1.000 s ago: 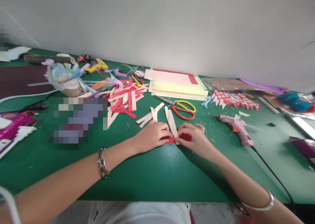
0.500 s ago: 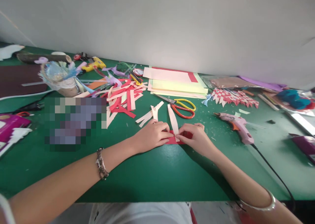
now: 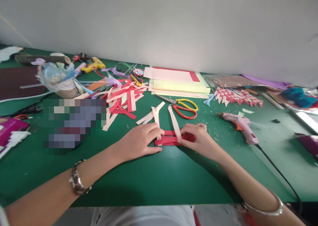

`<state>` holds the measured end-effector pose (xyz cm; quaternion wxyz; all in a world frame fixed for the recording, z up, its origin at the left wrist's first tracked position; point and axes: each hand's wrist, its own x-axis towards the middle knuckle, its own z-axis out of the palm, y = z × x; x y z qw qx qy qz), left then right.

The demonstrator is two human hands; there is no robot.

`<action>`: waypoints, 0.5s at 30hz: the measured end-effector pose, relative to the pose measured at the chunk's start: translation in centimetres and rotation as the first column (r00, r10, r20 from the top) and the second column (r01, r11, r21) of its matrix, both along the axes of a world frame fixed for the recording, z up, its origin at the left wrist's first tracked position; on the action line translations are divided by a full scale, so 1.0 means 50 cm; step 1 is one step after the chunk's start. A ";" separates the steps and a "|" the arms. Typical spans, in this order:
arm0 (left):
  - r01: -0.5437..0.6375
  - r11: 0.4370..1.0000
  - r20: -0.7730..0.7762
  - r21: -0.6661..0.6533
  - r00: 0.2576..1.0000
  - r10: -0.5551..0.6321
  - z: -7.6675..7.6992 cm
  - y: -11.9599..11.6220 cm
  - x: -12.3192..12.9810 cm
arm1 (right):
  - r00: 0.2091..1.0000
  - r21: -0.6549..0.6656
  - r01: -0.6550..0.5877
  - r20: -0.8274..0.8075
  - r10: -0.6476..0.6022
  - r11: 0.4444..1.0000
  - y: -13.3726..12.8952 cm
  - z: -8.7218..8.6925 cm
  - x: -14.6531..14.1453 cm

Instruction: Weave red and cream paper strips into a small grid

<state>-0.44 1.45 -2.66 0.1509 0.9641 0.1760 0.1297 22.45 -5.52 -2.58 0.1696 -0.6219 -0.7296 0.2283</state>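
Note:
In front of me on the green table lie red paper strips [image 3: 167, 140], side by side and partly under my hands. A pale pink paper strip [image 3: 174, 120] crosses them near the right, its far end pointing toward the scissors. Another pale strip [image 3: 156, 116] crosses at the left end. My left hand [image 3: 141, 138] is at that left end, thumb and fingers apart, fingertips touching the strips. My right hand [image 3: 197, 136] pinches the pale pink strip where it meets the red ones; its fingers partly hide the red strips' right end.
Scissors [image 3: 184, 108] with yellow and orange handles lie beyond my hands. A pink glue gun [image 3: 239, 125] with its cord rests to the right. Cut strips [image 3: 124, 101] are heaped left of centre. Paper sheets [image 3: 176, 85] and a red-white woven paper piece [image 3: 237, 96] lie farther back.
My left hand has slid left and its fingers have spread, uncovering the red strips and the left pale strip's crossing. My right hand stays at the pale pink strip.

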 end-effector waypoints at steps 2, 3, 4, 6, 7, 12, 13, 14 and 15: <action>-0.018 0.997 -0.015 -0.076 1.000 0.016 -0.001 0.007 -0.012 | 1.000 -0.015 -0.004 0.008 0.004 1.000 0.000 0.002 0.001; -0.012 0.997 -0.027 -0.080 1.000 0.010 -0.003 0.009 -0.015 | 1.000 -0.023 -0.003 0.010 0.004 1.000 0.000 0.002 0.000; -0.004 0.998 -0.042 -0.067 0.999 0.001 -0.005 0.011 -0.016 | 1.000 -0.029 -0.001 0.010 0.002 1.000 0.000 0.002 0.000; 0.008 1.000 -0.068 -0.025 0.998 -0.010 -0.010 0.011 -0.012 | 1.000 -0.030 0.002 0.006 -0.002 1.000 -0.001 0.000 -0.002; 0.009 1.000 -0.076 -0.009 0.997 -0.009 -0.012 0.009 -0.009 | 1.000 -0.026 0.001 0.005 -0.001 1.000 -0.002 -0.001 -0.003; -0.060 0.998 -0.081 -0.016 0.995 0.058 -0.018 -0.002 0.005 | 1.000 -0.012 0.027 -0.009 -0.028 1.000 -0.002 0.001 -0.009; -0.070 0.997 -0.084 -0.018 0.994 0.069 -0.019 -0.004 0.006 | 0.999 -0.011 0.038 -0.012 -0.038 0.999 -0.002 0.003 -0.011; -0.079 0.997 -0.088 -0.014 0.993 0.077 -0.019 -0.005 0.007 | 0.999 -0.014 0.044 -0.013 -0.044 0.999 -0.002 0.005 -0.012; -0.085 0.996 -0.089 -0.008 0.992 0.084 -0.019 -0.006 0.007 | 0.999 -0.016 0.047 -0.011 -0.047 0.999 -0.002 0.007 -0.013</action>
